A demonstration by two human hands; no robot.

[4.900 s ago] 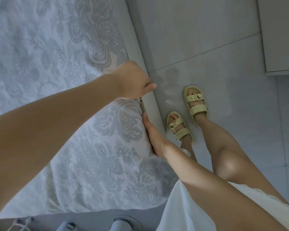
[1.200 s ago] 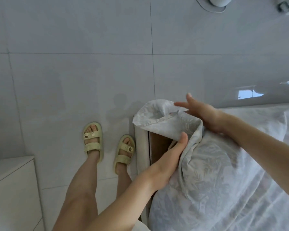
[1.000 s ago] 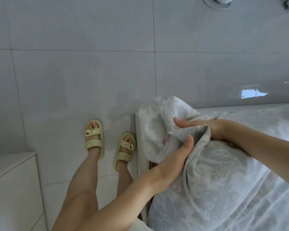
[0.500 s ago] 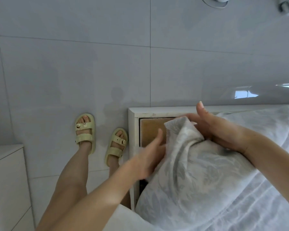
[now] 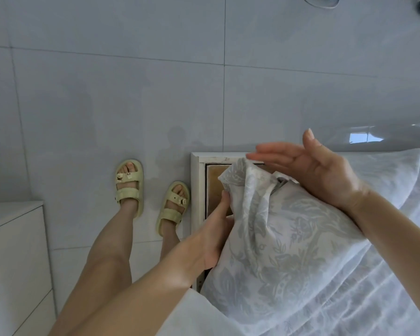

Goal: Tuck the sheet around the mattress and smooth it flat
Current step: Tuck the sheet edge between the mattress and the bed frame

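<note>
The floral sheet (image 5: 284, 229) stands bunched in a loose peak at the corner of the bed frame (image 5: 195, 190), untucked there and wrinkled beyond, so tucking and smoothing both remain. The left hand (image 5: 214, 236) lies against its side, fingers hidden by cloth, grip unclear. The right hand (image 5: 325, 173), flat and empty, hovers over the peak it covered half a second ago

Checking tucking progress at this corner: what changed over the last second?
The right hand let go of the sheet and is now open over its corner. That corner came back off the bed frame, baring the brown panel. The left hand stays against the sheet's side.
</note>
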